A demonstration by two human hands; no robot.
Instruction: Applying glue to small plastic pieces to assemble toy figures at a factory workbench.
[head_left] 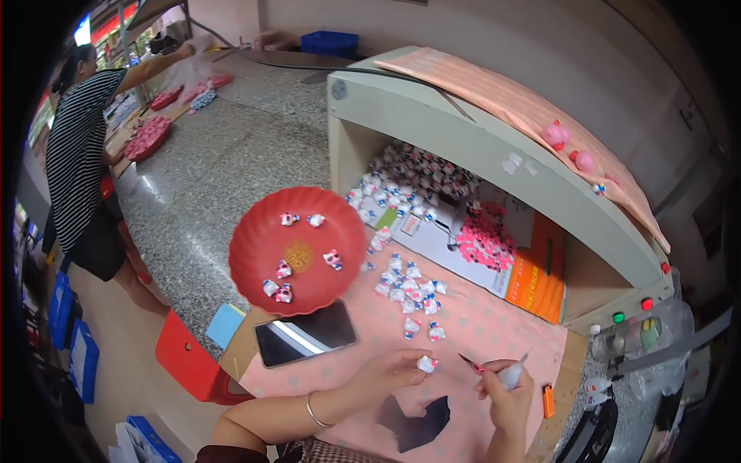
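Note:
My left hand point(390, 370) pinches a small white and pink toy figure point(426, 363) at its fingertips, just above the pink cloth point(494, 332). My right hand point(505, 393) grips a small pair of snips point(494, 369) with a pink handle, their tip pointing left toward the figure, a short gap apart. Several more small figures point(409, 289) lie scattered on the cloth beyond my hands. A red round plate point(255, 247) to the left holds several of the same figures.
A dark phone point(305, 333) lies beside the plate. A grey box-shaped machine point(463, 131) with an open front holds a heap of figures point(409, 177) and pink bits. A person in a striped top point(73, 154) works at the far left. A clear bottle point(641, 336) lies at right.

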